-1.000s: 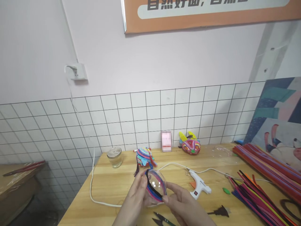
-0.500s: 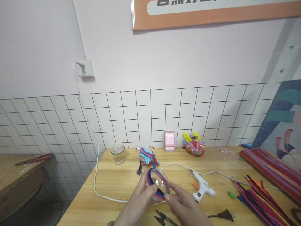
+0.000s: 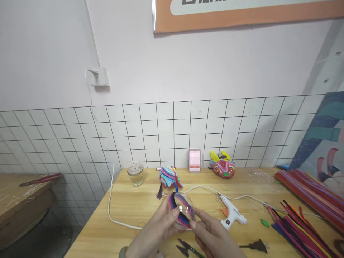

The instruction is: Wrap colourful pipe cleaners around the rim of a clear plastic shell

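Observation:
A clear plastic ball [image 3: 185, 206] with black, blue and pink pipe cleaners curved along its surface is held up over the table. My left hand [image 3: 165, 222] grips it from the left, thumb pressed on the front strips. On the right, my right hand [image 3: 208, 229] pinches the lower right edge of the ball and its strips between thumb and fingers. Beneath the hands, a pair of thread snips [image 3: 189, 248] lies on the wood. Just behind the ball sits a striped pipe-cleaner ornament [image 3: 168, 176] with a purple tassel.
A white glue gun [image 3: 231, 213] lies right of my hands, near a black plug [image 3: 256, 245]. Pipe cleaners [image 3: 298, 229] are heaped at the right. A glass jar [image 3: 135, 175] and a colourful animal-face ornament [image 3: 223, 166] stand at the back. A white cord [image 3: 120, 223] crosses the table.
The view has shifted slightly. Both hands keep their hold on the ball, with hardly any movement against it.

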Demonstrator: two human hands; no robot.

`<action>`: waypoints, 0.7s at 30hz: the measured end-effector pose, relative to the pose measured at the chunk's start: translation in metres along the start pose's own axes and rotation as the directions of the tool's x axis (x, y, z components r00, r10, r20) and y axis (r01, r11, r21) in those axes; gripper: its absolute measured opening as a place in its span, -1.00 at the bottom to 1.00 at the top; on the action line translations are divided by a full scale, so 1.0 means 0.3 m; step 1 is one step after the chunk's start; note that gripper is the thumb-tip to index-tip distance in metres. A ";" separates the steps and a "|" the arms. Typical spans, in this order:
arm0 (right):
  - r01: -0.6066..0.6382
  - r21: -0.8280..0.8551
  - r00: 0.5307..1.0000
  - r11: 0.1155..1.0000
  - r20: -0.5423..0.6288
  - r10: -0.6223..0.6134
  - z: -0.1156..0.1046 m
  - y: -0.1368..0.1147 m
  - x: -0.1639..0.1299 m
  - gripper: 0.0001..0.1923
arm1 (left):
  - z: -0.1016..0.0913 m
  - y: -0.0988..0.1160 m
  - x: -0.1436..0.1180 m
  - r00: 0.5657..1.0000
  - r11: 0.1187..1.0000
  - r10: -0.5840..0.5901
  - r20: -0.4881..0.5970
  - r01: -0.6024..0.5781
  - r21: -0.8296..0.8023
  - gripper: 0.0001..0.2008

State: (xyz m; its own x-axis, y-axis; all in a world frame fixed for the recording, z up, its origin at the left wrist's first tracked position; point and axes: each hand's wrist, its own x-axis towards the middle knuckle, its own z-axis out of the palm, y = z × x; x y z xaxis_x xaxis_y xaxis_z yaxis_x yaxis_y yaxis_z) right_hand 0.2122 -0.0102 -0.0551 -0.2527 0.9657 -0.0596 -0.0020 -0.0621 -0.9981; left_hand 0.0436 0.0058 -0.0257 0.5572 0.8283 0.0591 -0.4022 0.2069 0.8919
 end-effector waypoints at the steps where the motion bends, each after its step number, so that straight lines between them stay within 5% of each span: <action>1: -0.006 -0.009 1.000 1.000 -0.005 0.006 0.001 -0.001 0.001 -0.32 | -0.001 0.001 -0.002 1.000 1.000 0.005 0.003 -0.005 -0.001 -0.52; 11: 0.020 -0.124 0.999 0.992 -0.031 -0.024 0.010 0.032 0.019 -0.29 | -0.007 -0.053 0.029 0.983 0.976 0.097 -0.154 -0.063 0.210 -0.44; 21: 0.034 -0.175 0.999 0.984 -0.021 -0.038 0.012 0.022 0.019 -0.39 | 0.028 -0.054 0.043 0.969 0.957 0.181 -0.166 -0.134 0.258 -0.52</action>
State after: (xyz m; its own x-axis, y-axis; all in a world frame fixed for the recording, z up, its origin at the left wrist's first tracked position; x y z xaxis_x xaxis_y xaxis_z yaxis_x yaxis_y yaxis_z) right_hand 0.2072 -0.0061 -0.0620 -0.2316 0.9726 -0.0215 0.1583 0.0158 -0.9873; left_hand 0.0634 0.0088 -0.0357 0.3469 0.9268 0.1441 -0.2725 -0.0475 0.9610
